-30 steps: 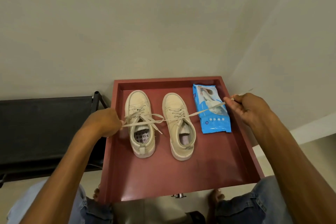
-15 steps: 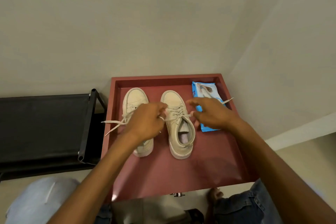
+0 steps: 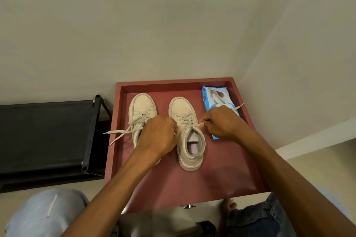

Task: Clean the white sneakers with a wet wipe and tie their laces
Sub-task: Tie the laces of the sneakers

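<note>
Head view: left hand [image 3: 158,136] and right hand [image 3: 221,123] pinch laces [image 3: 192,125] of one of two sneakers [image 3: 182,107]; one wipe pack [image 3: 213,96].

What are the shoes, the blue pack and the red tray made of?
Shoes: likely matte leather or faux leather, faintly creased at the toe.
Pack: thin plastic film, glossy and crinkled.
Tray: probably painted wood, smooth with a dull sheen.

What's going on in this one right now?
A person is tying the lace of the sneaker nearer the blue wipes pack. The right hand pinches one strand; the left hand is curled at the other side, its hold partly hidden. No bow shows yet. The other sneaker sits beside it in the red tray, and loose lace ends trail over the tray's left rim.
</note>
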`<state>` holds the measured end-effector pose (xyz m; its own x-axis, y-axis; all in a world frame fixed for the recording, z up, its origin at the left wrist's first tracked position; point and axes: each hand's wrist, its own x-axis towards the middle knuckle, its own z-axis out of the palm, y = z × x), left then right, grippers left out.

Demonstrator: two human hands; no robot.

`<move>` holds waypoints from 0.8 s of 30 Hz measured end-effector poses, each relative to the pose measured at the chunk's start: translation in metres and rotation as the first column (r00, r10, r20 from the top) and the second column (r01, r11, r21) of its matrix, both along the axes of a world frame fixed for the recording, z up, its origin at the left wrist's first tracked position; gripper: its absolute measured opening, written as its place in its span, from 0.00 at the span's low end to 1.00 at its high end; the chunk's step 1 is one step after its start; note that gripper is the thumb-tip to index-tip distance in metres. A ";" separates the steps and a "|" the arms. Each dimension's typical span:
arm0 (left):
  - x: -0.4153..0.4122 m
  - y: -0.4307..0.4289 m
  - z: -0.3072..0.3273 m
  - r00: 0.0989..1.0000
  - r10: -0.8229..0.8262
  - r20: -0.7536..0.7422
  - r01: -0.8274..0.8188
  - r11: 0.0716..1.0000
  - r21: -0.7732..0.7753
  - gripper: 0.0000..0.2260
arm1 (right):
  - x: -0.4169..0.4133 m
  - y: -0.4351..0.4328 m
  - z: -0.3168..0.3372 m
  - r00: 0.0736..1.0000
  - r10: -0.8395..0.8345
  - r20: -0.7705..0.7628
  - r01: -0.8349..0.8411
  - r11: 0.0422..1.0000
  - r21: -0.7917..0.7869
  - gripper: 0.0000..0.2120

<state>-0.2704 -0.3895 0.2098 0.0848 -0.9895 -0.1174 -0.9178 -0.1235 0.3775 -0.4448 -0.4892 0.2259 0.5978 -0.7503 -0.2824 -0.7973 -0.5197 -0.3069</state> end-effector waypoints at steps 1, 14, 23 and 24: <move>0.002 0.001 0.001 1.000 -0.002 0.003 0.002 1.000 0.020 0.15 | -0.001 0.001 -0.001 1.000 -0.001 -0.012 0.001 1.000 0.006 0.11; 0.006 -0.011 0.013 0.745 0.140 -0.652 -0.143 0.988 0.049 0.11 | 0.000 0.004 0.030 0.859 -0.378 0.346 0.186 0.859 0.477 0.13; -0.009 -0.010 0.024 0.367 0.147 -0.919 -0.300 0.953 0.033 0.08 | 0.005 0.007 0.037 0.584 -0.600 0.547 0.099 0.721 0.686 0.09; -0.012 -0.010 0.024 0.361 0.139 -0.922 -0.313 0.949 0.021 0.08 | 0.007 0.008 0.035 0.581 -0.602 0.548 0.105 0.723 0.683 0.09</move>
<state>-0.2819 -0.3990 0.2336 0.2374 -0.9607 -0.1441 0.0389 -0.1388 0.9896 -0.4382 -0.4813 0.2613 0.4969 -0.8061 -0.3214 -0.2700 0.2084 -0.9400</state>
